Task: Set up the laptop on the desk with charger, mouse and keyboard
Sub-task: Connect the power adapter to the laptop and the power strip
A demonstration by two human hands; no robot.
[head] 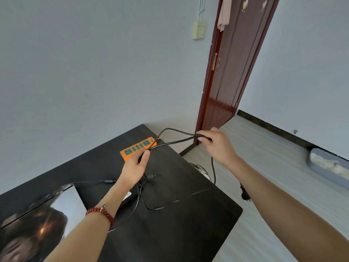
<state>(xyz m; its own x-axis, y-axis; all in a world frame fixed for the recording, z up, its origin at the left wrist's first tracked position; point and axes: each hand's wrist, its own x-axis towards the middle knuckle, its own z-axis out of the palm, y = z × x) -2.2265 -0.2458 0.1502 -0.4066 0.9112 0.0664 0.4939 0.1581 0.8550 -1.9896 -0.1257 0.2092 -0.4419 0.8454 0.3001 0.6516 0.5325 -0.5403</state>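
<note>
1. The charger cable (175, 138) is held stretched above the far corner of the desk (188, 214); the left hand (135, 167) is closed on one stretch, the right hand (219, 146) pinched on the loop's other end.
2. The plug (245, 193) hangs off the desk's right edge.
3. Judged best: the loops worked loose hand over hand, then the plug brought to the orange power strip (138, 147).
4. The laptop (37, 220) stands open at lower left; slack cable lies coiled under the left wrist and may snag.
5. No mouse or keyboard is seen.
</note>
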